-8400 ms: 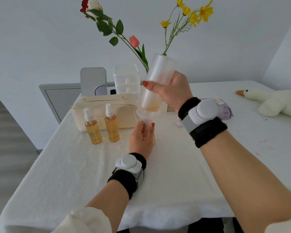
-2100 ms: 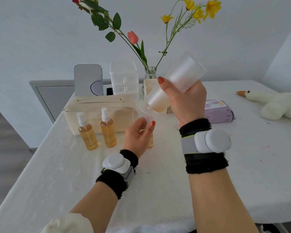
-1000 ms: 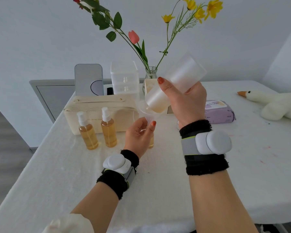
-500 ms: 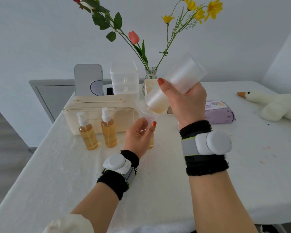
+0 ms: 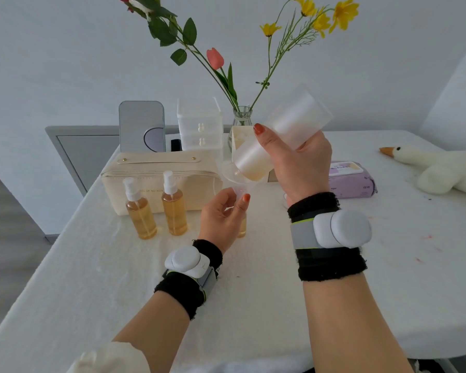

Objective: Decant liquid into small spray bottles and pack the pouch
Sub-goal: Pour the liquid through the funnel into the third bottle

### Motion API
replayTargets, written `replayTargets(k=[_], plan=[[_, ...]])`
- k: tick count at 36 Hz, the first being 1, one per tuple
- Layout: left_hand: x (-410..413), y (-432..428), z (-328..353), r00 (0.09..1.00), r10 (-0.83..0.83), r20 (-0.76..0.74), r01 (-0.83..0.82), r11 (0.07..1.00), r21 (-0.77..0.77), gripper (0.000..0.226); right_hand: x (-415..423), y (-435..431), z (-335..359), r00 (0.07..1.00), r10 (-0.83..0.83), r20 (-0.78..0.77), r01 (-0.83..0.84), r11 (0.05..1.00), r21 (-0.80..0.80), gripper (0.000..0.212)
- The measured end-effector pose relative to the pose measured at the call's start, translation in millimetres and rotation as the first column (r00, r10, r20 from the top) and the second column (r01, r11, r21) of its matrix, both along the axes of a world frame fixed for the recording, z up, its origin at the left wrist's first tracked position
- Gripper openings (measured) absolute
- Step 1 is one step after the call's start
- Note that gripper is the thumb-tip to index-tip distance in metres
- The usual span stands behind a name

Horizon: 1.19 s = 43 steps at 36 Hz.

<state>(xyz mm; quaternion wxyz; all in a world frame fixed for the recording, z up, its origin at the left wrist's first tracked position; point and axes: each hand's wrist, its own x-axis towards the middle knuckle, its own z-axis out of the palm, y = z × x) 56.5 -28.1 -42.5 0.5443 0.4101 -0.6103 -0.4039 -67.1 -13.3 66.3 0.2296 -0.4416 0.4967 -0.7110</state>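
My right hand grips a large frosted bottle, tilted mouth-down to the left with a little amber liquid at its neck, over a clear funnel. My left hand pinches the funnel's stem and holds a small spray bottle that stands on the table, mostly hidden behind the fingers. Two filled amber spray bottles with white pump tops stand side by side to the left. Behind them lies the cream zipped pouch.
At the back stand a mirror, a clear drawer box and a glass vase of flowers. A purple wipes pack and a plush goose lie to the right. The white table drops off at the left.
Over the last seconds the big bottle went from near upright to steeply tilted over the funnel. In the last second both hands have barely moved.
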Motion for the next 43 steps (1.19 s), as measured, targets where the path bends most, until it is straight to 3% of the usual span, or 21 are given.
replayTargets(k=[37,43], plan=[[-1.1,-0.9,-2.2,1.0,-0.003,-0.016,0.003,1.0,0.007,0.034,-2.0,0.5,1.8,1.0,-0.024,-0.005,0.024,0.999,-0.032,0.046],[-1.4,-0.7,-1.7,1.0,-0.012,-0.01,0.012,1.0,0.0,0.035,-2.1,-1.0,1.5,1.0,-0.011,0.002,0.011,1.0,-0.012,0.053]])
